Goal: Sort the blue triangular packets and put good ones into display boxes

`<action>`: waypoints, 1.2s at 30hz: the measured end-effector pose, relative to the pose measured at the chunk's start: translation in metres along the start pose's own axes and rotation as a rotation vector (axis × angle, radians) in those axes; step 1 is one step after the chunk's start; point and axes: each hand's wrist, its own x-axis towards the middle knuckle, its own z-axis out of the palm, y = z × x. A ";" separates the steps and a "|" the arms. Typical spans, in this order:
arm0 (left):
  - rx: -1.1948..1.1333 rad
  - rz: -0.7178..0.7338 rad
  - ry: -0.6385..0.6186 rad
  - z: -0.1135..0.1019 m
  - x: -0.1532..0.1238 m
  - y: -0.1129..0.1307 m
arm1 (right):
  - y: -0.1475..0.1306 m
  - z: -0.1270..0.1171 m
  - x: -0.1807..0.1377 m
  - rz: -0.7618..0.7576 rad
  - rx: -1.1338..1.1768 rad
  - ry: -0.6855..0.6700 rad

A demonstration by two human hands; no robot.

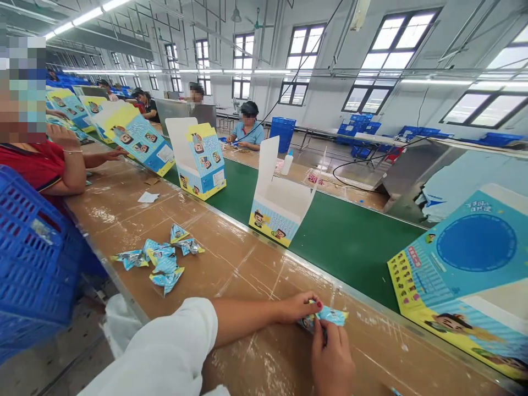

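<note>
1. Seen from my head, my left hand (297, 308) is nearly closed, its thumb and fingers pinching one end of a small blue-and-yellow packet (333, 315).
2. My right hand (333, 357) is also drawn in, fingertips gripping the same packet from the near side (my fingers hide a good part of it).
3. The packet is between my two hands, over the near part of the brown table (247, 280); I cannot tell whether it touches the surface.
4. To the left, beyond my white sleeve (165, 346), a loose heap of similar packets (164, 261) lies on the table, some overlapping, with a white scrap of paper (148, 197) farther up.
5. Along the table's far side runs a green belt (346, 247). On it, ahead of me, stands an open printed box (274, 223) with its white flaps up; another upright box (202, 165) is farther left, and a large open box (445, 297) is near me on the right.
6. At the left edge, a blue crate (33, 264) sits beside a person in red (25, 170). Across the belt, a person in a light blue shirt (251, 133) is seated, with a white bottle (287, 164) to the right.
</note>
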 end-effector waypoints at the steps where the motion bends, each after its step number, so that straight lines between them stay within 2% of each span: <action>1: 0.001 0.002 0.002 0.000 0.000 0.000 | 0.001 -0.001 0.000 0.006 0.006 -0.007; 15: -0.088 -0.034 -0.013 0.001 0.004 -0.003 | 0.013 0.007 0.003 0.065 0.213 -0.018; 28: -0.130 -0.026 0.058 0.006 0.003 0.002 | 0.004 0.001 0.005 0.061 0.159 0.012; 36: -0.222 -0.058 0.109 0.005 0.009 0.002 | 0.004 0.005 0.007 0.146 0.297 0.022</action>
